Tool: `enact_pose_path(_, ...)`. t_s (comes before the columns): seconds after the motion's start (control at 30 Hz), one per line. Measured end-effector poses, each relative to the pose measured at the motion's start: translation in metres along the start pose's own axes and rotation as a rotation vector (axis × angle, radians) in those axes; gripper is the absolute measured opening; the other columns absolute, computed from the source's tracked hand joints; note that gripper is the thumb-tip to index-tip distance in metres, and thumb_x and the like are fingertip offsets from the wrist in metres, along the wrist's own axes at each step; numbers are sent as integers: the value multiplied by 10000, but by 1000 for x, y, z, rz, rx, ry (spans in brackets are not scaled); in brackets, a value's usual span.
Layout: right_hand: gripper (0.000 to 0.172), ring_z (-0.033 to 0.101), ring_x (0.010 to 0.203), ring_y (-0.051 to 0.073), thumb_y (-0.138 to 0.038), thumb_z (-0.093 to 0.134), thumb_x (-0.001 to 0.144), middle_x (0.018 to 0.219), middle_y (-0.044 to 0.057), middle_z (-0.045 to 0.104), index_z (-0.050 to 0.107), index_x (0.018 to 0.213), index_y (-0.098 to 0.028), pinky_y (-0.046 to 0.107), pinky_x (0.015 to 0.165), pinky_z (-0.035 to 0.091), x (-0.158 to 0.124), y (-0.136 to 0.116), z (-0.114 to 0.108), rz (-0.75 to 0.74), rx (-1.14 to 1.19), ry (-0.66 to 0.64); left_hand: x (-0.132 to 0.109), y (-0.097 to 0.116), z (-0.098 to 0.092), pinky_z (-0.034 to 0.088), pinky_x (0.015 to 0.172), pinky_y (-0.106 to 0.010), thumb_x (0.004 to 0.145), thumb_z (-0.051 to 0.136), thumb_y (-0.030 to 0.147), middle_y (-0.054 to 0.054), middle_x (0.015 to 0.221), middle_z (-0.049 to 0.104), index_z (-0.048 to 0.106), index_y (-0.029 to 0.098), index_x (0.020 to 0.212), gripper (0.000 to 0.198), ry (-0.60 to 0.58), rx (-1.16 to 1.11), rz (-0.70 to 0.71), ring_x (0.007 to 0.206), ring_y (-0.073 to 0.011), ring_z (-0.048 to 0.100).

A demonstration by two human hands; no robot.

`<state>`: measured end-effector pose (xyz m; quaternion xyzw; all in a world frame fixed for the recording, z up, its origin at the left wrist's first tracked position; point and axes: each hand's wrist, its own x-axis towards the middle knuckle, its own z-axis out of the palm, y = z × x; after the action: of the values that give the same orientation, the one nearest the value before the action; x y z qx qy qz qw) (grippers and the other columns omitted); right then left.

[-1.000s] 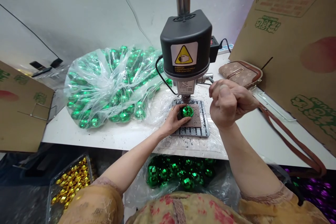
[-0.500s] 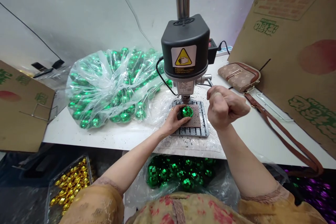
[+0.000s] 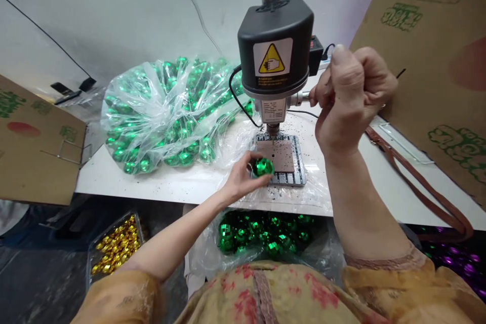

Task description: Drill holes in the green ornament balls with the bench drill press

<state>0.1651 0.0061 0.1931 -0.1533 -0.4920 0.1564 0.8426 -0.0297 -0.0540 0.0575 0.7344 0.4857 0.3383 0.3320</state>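
Note:
Between the thumb and fingers of my left hand point(image 3: 243, 177) is a shiny green faceted ball point(image 3: 264, 167). It is held over the front left of the drill press base point(image 3: 298, 177), off the brown square pad point(image 3: 283, 156), which has a dark hole in it. My right hand point(image 3: 351, 91) is raised and closed around the feed lever point(image 3: 304, 96) at the right side of the small drill press point(image 3: 277, 55); most of the lever is hidden by the fingers. Above the pad, the chuck point(image 3: 273, 128) points straight down. Dark shavings lie scattered over the base.
A clear bag of green balls point(image 3: 167, 116) lies on the left of the white table point(image 3: 114, 182). More green balls point(image 3: 266, 233) sit in plastic at my lap. Gold balls point(image 3: 117, 243) fill a tray below. Cardboard boxes point(image 3: 41, 147) stand both sides; a brown strap point(image 3: 413, 177) lies right.
My left hand has drawn the green ball off the pad, toward me and left. My right hand has risen with the lever, and the pad's hole now shows.

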Motion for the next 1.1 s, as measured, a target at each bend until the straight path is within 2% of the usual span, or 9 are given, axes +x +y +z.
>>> enact_pose_path(0.13,556,283,365,43,-577,733,803,438,-110,286,350,576,-245,268,391,229,-1,2,0,-5,-23,28,-65,13,-25,531,778,-313,812,820,438,-62,1070,716,625,229,1194,477,-614,150,72,917,-233,697)
enact_pose_path(0.23,529,304,364,46,-499,756,829,437,-107,288,374,572,-238,268,395,230,-2,2,1,-10,10,50,-96,9,-31,535,776,-331,861,769,499,-109,1122,717,639,223,1254,497,-774,269,152,951,-272,714)
enact_pose_path(0.3,490,321,368,55,-399,758,856,436,-98,309,396,570,-232,280,406,227,-3,1,0,-16,37,43,-96,0,-36,551,846,-343,911,714,508,-114,1172,721,636,237,1286,470,-696,223,169,1026,-271,715)
enact_pose_path(0.37,466,323,373,63,-334,736,878,435,-89,323,404,568,-230,294,416,220,-4,0,0,-12,44,36,-76,-12,-44,557,911,-354,967,646,454,-102,1163,735,652,239,1250,356,-466,161,159,1062,-247,710)
enact_pose_path(0.47,445,318,371,63,-276,712,889,433,-87,321,407,569,-227,301,422,213,-4,-1,0,-8,39,38,-14,-35,-60,562,901,-368,992,553,317,-88,1040,749,682,211,1083,190,-96,141,158,991,-220,709)
enact_pose_path(0.57,428,330,380,56,-251,701,890,444,-87,329,414,574,-220,291,422,229,-5,1,0,-20,44,39,63,-59,-69,546,872,-351,955,501,176,-76,1000,735,660,200,1010,170,60,203,120,964,-214,688)
enact_pose_path(0.67,436,346,391,47,-256,689,898,457,-90,304,401,573,-214,265,419,254,-6,2,-1,-40,30,36,127,-78,-71,503,972,-402,863,504,31,-101,1053,711,644,190,997,250,41,506,56,1055,-258,643)
enact_pose_path(0.77,437,348,388,43,-239,668,908,467,-90,275,379,581,-211,254,410,255,-7,1,-1,-55,16,44,164,-90,-70,446,1051,-463,794,545,-25,-147,1082,680,633,177,935,262,4,626,23,1166,-320,588)
enact_pose_path(1.1,470,332,407,51,-269,667,919,480,-70,268,381,552,-204,280,427,244,-10,2,-2,-65,-37,36,177,-97,-76,427,1059,-470,785,633,21,-168,1127,653,647,169,1002,263,16,711,-20,1217,-359,548)
